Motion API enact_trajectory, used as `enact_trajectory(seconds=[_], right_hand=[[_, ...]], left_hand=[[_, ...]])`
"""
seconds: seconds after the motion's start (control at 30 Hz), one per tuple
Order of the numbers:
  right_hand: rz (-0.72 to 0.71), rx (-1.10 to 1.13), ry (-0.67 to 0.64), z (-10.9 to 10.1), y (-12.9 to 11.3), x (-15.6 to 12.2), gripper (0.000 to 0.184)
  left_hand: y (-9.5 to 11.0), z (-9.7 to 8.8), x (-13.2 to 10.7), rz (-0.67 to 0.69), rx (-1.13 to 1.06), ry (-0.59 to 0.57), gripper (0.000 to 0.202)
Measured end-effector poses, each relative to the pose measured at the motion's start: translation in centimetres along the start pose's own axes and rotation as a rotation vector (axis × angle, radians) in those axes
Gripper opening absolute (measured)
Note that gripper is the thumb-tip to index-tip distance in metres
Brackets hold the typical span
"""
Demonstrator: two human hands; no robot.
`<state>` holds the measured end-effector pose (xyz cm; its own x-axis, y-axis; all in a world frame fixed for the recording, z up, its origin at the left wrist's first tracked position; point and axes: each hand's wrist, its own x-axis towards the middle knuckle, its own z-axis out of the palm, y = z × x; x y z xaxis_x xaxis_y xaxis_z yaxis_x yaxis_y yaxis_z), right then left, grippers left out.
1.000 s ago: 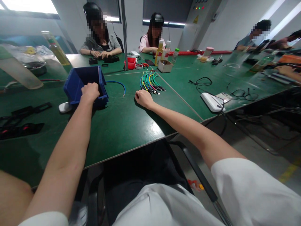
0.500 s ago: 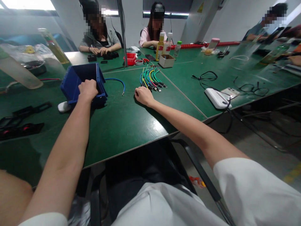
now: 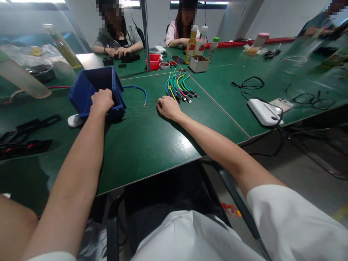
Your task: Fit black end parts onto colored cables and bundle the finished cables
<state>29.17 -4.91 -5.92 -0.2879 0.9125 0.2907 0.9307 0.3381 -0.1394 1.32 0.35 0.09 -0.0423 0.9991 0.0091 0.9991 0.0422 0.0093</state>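
My left hand (image 3: 102, 100) is closed over the near rim of a blue plastic bin (image 3: 88, 85) that stands tilted on the green table (image 3: 141, 141). My right hand (image 3: 168, 107) rests on the table as a loose fist, nothing visible in it, just short of a bundle of coloured wires (image 3: 179, 85) with black lug ends. A single blue wire (image 3: 137, 90) curves between the bin and the bundle.
Black plastic parts (image 3: 25, 136) lie at the left, a white object (image 3: 74, 120) beside the bin. A white power strip (image 3: 262, 111), glasses (image 3: 312, 100) and black cable (image 3: 248, 84) sit right. Bottles (image 3: 199, 39), a cardboard box (image 3: 199, 63) and red tray (image 3: 153, 61) stand behind. Two people sit opposite.
The view has tilted downward and shifted slightly. Both hands stay where they were, the left on the bin's rim, the right by the wires.
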Motion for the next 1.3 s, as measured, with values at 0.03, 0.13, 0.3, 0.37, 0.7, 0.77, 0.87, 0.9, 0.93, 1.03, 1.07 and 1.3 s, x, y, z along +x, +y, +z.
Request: enact_trajectory(seconds=[0.03, 0.13, 0.3, 0.37, 0.7, 0.77, 0.87, 0.9, 0.93, 1.03, 1.07, 1.3], right_hand=[[-0.001, -0.001, -0.002, 0.0, 0.0, 0.0, 0.033], [-0.003, -0.009, -0.007, 0.0, -0.1, 0.0, 0.033], [0.016, -0.057, -0.029, -0.3, -0.7, -0.3, 0.034], [0.038, -0.070, -0.032, -0.4, -1.1, -0.4, 0.035], [0.097, 0.031, 0.007, 0.7, -4.4, 2.9, 0.064], [0.131, 0.054, 0.017, 1.1, -4.8, 4.0, 0.066], [0.169, 0.056, 0.022, 1.8, -5.0, 5.1, 0.055], [0.175, 0.053, 0.024, 1.9, -4.9, 5.3, 0.049], [0.180, 0.051, 0.026, 2.1, -4.9, 5.4, 0.043], [0.201, 0.070, 0.035, 2.2, -4.7, 5.5, 0.034], [0.217, 0.084, 0.035, 2.1, -4.6, 5.5, 0.034], [0.391, 0.281, 0.039, 1.6, -3.8, 5.3, 0.034]], left_hand=[[0.2, -0.2, -0.2, -0.024, 0.025, 0.006, 0.047], [0.6, -0.5, -0.7, -0.044, 0.071, 0.014, 0.046], [0.7, -0.6, -0.8, -0.034, 0.066, 0.002, 0.046], [0.7, -0.6, -0.9, -0.032, 0.053, 0.000, 0.045], [0.6, -0.7, -1.0, -0.036, -0.009, -0.028, 0.048], [0.3, -0.4, -0.7, -0.038, -0.044, -0.015, 0.050], [0.0, 0.0, -0.3, -0.035, -0.087, -0.005, 0.051], [0.0, 0.0, -0.2, -0.035, -0.084, -0.006, 0.051], [-0.1, 0.0, -0.1, -0.035, -0.074, -0.008, 0.050], [0.0, -0.2, -0.3, -0.038, -0.023, -0.035, 0.050], [0.1, -0.3, -0.4, -0.038, -0.009, -0.051, 0.049], [0.2, -0.4, -0.4, -0.032, 0.049, -0.082, 0.050]])
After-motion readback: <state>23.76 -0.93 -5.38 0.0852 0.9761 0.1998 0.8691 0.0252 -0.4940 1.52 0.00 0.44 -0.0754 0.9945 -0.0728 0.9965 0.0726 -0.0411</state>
